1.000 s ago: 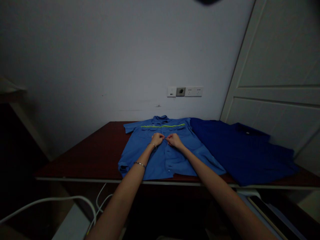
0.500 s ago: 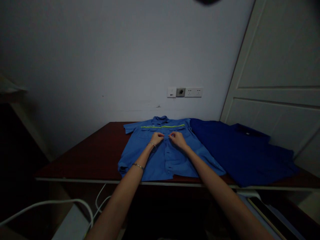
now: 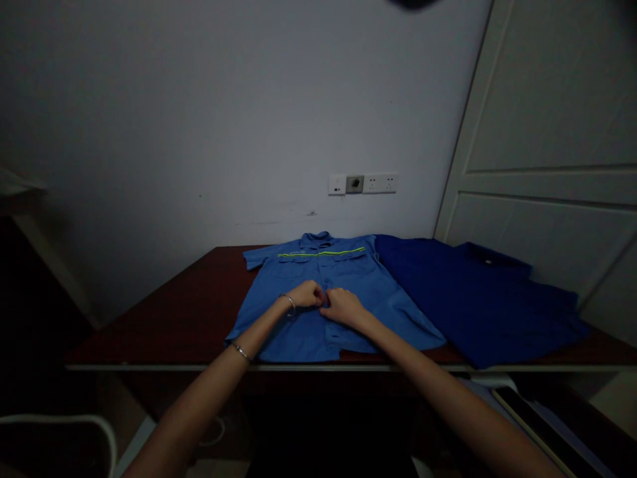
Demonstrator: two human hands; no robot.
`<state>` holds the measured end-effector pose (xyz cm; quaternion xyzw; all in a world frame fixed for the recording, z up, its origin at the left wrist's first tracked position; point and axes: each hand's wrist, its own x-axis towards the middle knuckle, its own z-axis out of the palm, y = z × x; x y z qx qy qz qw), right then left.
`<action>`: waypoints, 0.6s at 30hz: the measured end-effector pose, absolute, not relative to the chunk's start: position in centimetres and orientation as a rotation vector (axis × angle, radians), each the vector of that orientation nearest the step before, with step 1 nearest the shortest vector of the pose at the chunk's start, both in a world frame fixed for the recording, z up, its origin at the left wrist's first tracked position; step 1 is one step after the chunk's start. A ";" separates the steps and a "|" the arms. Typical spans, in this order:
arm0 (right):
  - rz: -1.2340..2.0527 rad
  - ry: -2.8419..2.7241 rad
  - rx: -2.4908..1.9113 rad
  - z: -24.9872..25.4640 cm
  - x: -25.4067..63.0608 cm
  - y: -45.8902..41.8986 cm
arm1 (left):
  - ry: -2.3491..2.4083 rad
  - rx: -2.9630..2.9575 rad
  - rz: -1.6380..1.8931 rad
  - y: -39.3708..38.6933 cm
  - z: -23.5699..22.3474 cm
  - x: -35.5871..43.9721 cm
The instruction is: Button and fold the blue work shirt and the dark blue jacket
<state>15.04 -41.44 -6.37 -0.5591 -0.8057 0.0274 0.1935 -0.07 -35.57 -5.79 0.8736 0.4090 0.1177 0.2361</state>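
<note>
A light blue short-sleeved work shirt [image 3: 293,279] with a yellow-green chest stripe lies flat, front up, on a dark red table [image 3: 194,312]. My left hand [image 3: 307,293] and my right hand [image 3: 342,306] meet at the shirt's middle front, about halfway down the button line. Both have their fingers curled and pinched on the placket. The left wrist and forearm carry thin bracelets. What exactly lies between the fingertips is too small to see.
A dark blue garment [image 3: 478,299] lies spread to the right of the shirt, reaching the table's front edge. A row of wall sockets [image 3: 362,183] sits above the table. A white door [image 3: 547,166] stands at right. White furniture [image 3: 74,431] shows low left.
Both hands have moved down the shirt's front from the chest towards its middle. The camera has shifted slightly, and the white cables at lower left are out of sight.
</note>
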 end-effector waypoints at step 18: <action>1.213 -1.717 -1.344 -6.8 18.1 -38.8 | 1.026 2.767 0.387 -38.5 -5.9 -0.5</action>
